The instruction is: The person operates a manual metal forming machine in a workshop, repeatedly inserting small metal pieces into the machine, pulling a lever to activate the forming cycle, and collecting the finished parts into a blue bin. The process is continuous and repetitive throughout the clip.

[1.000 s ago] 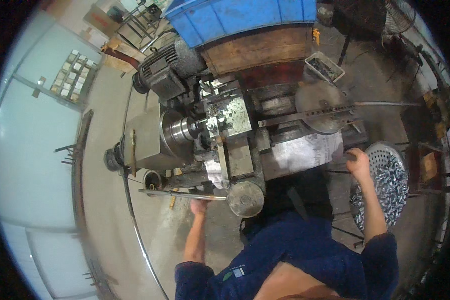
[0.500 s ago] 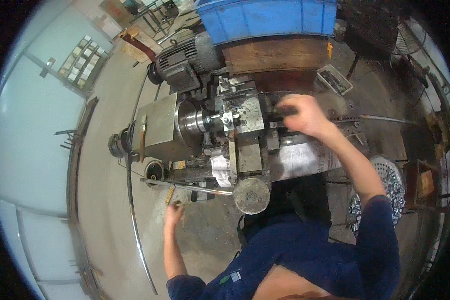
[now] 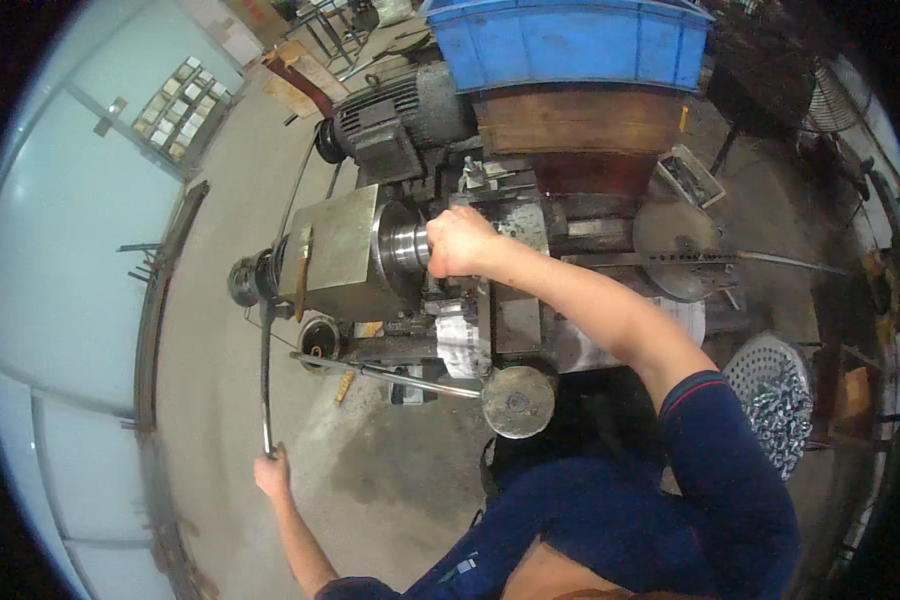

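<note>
At the left, my left hand [image 3: 272,472] is closed round the lower end of a long metal lever [image 3: 266,390] that runs up to the headstock's left end. My right hand [image 3: 457,242] is a closed fist right at the face of the shiny spindle collar [image 3: 403,247] on the lathe. Whatever its fingers hold is hidden behind the hand. The grey headstock box [image 3: 335,245] sits left of the collar, with a brush [image 3: 303,270] lying on it. My right forearm crosses over the tool slide, and a round metal disc [image 3: 518,402] stands at the slide's near end.
A second bar [image 3: 400,376] slants below the headstock. An electric motor [image 3: 400,120] and a blue crate [image 3: 570,45] stand behind. On the right, a perforated round tray [image 3: 760,360] holds many small metal parts. Paper sheets [image 3: 590,345] lie on the machine bed.
My right hand has moved left from beyond the tool slide to the spindle collar. My left hand has moved left and down, taking hold of the lever, which now stands more upright.
</note>
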Tool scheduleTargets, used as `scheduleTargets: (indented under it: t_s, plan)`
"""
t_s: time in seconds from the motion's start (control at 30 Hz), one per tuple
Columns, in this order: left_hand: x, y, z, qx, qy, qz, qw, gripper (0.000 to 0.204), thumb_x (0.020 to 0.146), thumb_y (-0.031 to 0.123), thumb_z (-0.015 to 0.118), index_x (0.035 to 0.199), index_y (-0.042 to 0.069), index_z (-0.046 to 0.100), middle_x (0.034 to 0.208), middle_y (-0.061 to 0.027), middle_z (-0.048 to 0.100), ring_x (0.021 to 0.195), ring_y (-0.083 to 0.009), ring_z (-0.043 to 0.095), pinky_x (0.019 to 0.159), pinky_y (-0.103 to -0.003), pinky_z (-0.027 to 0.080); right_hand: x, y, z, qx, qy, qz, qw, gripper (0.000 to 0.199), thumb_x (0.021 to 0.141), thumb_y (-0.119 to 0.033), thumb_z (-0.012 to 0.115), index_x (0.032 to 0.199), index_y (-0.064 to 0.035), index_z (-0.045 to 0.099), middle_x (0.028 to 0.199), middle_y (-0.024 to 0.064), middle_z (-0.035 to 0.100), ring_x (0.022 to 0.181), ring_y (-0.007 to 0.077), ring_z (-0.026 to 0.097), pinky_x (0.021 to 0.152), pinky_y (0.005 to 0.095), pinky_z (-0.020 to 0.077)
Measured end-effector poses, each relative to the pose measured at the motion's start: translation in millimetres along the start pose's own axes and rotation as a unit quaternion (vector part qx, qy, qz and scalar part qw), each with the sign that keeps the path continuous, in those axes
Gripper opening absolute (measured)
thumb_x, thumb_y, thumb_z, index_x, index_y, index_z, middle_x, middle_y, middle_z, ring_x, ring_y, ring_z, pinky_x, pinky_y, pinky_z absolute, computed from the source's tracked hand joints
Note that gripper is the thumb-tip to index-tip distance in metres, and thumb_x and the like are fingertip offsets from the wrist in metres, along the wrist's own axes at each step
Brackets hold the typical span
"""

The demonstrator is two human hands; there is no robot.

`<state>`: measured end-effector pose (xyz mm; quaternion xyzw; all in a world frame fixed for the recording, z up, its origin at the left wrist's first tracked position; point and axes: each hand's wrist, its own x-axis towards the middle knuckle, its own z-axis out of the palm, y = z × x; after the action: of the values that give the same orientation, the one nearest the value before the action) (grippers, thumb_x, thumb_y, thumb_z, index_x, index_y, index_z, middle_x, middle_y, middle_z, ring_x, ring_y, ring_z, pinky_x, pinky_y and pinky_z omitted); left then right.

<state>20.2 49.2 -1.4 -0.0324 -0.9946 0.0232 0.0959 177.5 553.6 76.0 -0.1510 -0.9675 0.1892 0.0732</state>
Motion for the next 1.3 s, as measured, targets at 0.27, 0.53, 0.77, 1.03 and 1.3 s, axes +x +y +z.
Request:
scheduleTargets:
  t_s: [0.27,0.53,0.77,1.03,1.3]
  plan:
    - [14,4,-1,-0.017,0.029,-0.084,0.996,0.035,0.068,0.035,0.059,0.082,0.004,0.064,0.078,-0.0185,0.062,0.076,-0.0362,0.06,0.068,-0.043,0.046,2,2,2,-0.023,0.01,-0.063,0.998,0.027,0.049,-0.019,0.061,0.07,-0.0036,0.066,0.075,0.0181,0.063,0.071,0.0312,0.063,0.068,0.0353,0.0503]
    - [-94,85,-34,-0.07,0.005,-0.056,0.996,0.032,0.066,0.031,0.059,0.08,0.003,0.06,0.081,-0.0196,0.061,0.079,-0.0356,0.059,0.07,-0.043,0.045,3,1,6,-0.027,-0.008,-0.069,0.997,0.026,0.05,-0.018,0.061,0.072,-0.0042,0.066,0.079,0.016,0.064,0.077,0.0303,0.062,0.071,0.0346,0.0486]
    - [-99,80,-35,-0.138,-0.02,-0.032,0.99,0.032,0.065,0.029,0.061,0.083,0.002,0.057,0.077,-0.0173,0.06,0.075,-0.0364,0.058,0.067,-0.043,0.045,-36,14,-56,-0.145,0.03,-0.107,0.983,0.022,0.052,-0.02,0.06,0.065,-0.004,0.065,0.071,0.0156,0.061,0.078,0.0292,0.057,0.072,0.0366,0.0442]
    - [-68,107,-43,-0.076,-0.001,0.041,0.996,0.037,0.066,0.029,0.064,0.085,-0.001,0.056,0.076,-0.0186,0.06,0.072,-0.0359,0.059,0.067,-0.042,0.047,-31,83,-217,-0.178,0.426,-0.066,0.885,0.044,0.057,-0.017,0.059,0.1,-0.0098,0.061,0.114,0.0232,0.049,0.098,0.0346,0.052,0.085,0.0394,0.0424]
    - [-77,165,-84,-0.17,-0.01,0.306,0.937,0.035,0.074,0.02,0.063,0.102,0.001,0.056,0.081,-0.0154,0.063,0.072,-0.03,0.06,0.065,-0.038,0.046,-114,89,-176,-0.046,0.346,-0.091,0.933,0.044,0.055,-0.022,0.06,0.096,-0.005,0.063,0.121,0.0243,0.045,0.104,0.0375,0.049,0.088,0.0378,0.042]
